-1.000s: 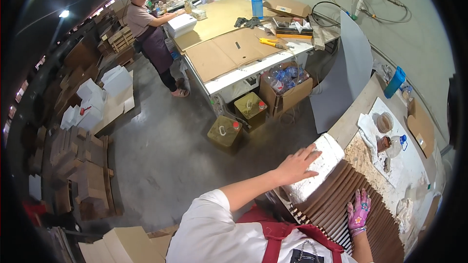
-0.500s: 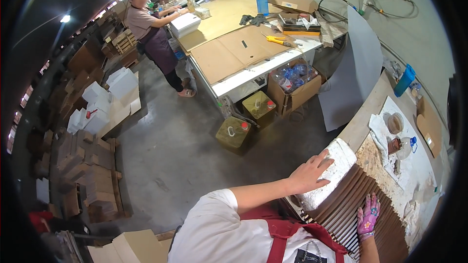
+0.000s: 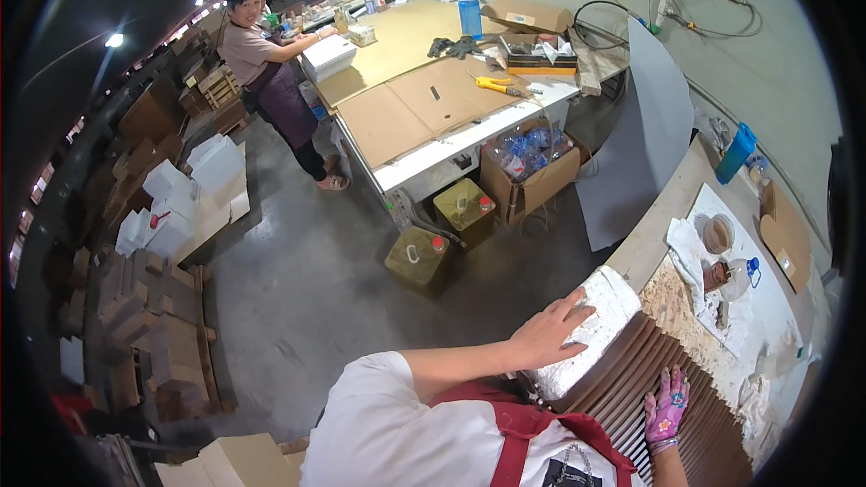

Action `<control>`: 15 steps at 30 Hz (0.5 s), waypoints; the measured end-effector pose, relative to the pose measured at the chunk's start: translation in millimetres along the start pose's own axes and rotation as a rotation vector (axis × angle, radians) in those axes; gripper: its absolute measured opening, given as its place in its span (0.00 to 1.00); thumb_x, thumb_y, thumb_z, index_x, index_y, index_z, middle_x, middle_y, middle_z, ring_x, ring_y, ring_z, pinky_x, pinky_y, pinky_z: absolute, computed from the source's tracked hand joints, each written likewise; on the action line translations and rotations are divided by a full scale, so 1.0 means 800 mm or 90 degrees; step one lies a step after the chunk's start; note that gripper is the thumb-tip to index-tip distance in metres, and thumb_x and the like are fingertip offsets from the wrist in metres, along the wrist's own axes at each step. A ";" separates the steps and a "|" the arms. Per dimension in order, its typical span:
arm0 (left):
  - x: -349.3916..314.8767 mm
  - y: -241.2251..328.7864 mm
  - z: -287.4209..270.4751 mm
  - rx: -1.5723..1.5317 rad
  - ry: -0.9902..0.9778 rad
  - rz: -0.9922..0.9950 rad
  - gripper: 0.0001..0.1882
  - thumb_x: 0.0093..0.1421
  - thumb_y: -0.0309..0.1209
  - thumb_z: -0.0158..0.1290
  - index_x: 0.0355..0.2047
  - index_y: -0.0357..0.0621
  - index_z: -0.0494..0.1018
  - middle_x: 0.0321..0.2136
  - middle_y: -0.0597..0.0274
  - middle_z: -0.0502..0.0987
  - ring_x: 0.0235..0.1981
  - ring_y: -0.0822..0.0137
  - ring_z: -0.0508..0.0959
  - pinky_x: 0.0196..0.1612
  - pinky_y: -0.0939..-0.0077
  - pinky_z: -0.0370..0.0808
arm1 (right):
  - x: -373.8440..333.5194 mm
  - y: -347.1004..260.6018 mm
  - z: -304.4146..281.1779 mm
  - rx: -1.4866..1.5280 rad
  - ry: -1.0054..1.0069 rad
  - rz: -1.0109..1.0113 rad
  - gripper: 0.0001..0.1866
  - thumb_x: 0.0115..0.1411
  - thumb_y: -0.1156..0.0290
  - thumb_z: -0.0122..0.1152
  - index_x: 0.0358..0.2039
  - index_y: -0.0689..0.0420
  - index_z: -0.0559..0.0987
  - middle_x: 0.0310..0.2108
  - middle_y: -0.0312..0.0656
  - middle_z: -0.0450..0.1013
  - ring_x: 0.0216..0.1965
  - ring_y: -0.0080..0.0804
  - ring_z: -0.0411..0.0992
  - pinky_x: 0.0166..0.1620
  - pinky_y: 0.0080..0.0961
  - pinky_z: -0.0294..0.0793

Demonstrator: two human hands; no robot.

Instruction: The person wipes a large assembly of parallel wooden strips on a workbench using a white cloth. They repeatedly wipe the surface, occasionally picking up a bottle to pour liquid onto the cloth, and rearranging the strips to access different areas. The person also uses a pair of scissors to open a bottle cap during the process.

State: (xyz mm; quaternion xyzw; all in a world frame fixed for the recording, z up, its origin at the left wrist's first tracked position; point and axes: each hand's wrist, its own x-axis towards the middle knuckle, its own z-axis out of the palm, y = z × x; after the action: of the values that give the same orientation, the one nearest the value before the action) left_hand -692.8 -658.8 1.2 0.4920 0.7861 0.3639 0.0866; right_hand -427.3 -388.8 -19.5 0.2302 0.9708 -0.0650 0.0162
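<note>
- Two hands are busy close to me, both with fingers spread out.
- The left hand [image 3: 548, 334] is bare. It lies open on top of a white block [image 3: 613, 307], and I can't see it squeezing.
- The right hand [image 3: 666, 406] wears a pink glove with flowers on it. It lies flat and open on a row of long brown strips [image 3: 631, 349], not closed around any of them.
- The strips sit side by side at the near end of a bench [image 3: 657, 239], and the white block is at their left end.
- Past the strips, a white cloth [image 3: 683, 254] lies near a round tub [image 3: 718, 236], a small brown cup [image 3: 716, 276] and a clear bottle with a blue top [image 3: 737, 283].
- A big grey sheet [image 3: 636, 144] stands bent at the far end of the bench.
- On the floor are two square cans [image 3: 418, 257] with red caps, next to a brown box [image 3: 546, 188] full of plastic bottles [image 3: 528, 151].
- Behind them is a big table [image 3: 410, 25] with a yellow tool [image 3: 496, 85] and a blue bottle [image 3: 470, 15].
- Another person [image 3: 280, 99] in a purple apron stands at that table, hands by a white stack [image 3: 329, 59].
</note>
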 end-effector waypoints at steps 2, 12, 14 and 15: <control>-0.001 0.000 0.000 -0.006 0.003 0.004 0.34 0.59 0.41 0.56 0.64 0.47 0.60 0.67 0.40 0.50 0.64 0.41 0.59 0.62 0.56 0.65 | 0.000 0.006 0.007 -0.002 0.003 -0.001 0.35 0.58 0.58 0.51 0.65 0.58 0.62 0.69 0.53 0.51 0.69 0.53 0.48 0.70 0.46 0.41; -0.003 -0.002 -0.001 -0.012 0.011 0.020 0.34 0.59 0.41 0.56 0.63 0.46 0.60 0.67 0.39 0.49 0.63 0.40 0.60 0.62 0.56 0.63 | -0.001 0.002 0.004 -0.010 -0.004 -0.001 0.34 0.60 0.55 0.49 0.65 0.58 0.62 0.69 0.52 0.51 0.70 0.51 0.46 0.69 0.46 0.41; -0.002 -0.003 0.000 -0.009 0.012 0.019 0.34 0.59 0.41 0.56 0.63 0.46 0.60 0.66 0.39 0.49 0.63 0.40 0.60 0.62 0.56 0.63 | 0.000 0.000 0.002 -0.016 -0.008 0.000 0.34 0.61 0.55 0.48 0.65 0.58 0.62 0.69 0.52 0.50 0.70 0.51 0.46 0.69 0.46 0.41; -0.002 -0.003 0.000 -0.007 0.012 0.018 0.34 0.59 0.41 0.56 0.63 0.46 0.60 0.66 0.39 0.49 0.63 0.40 0.60 0.62 0.56 0.63 | 0.001 -0.001 0.001 -0.019 -0.010 0.001 0.34 0.61 0.55 0.48 0.65 0.58 0.62 0.69 0.51 0.50 0.70 0.51 0.46 0.69 0.46 0.41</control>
State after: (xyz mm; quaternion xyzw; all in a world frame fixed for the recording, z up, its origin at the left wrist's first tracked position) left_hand -693.4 -661.0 -0.8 0.4992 0.7778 0.3741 0.0768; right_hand -428.0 -389.0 -20.1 0.2300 0.9714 -0.0520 0.0273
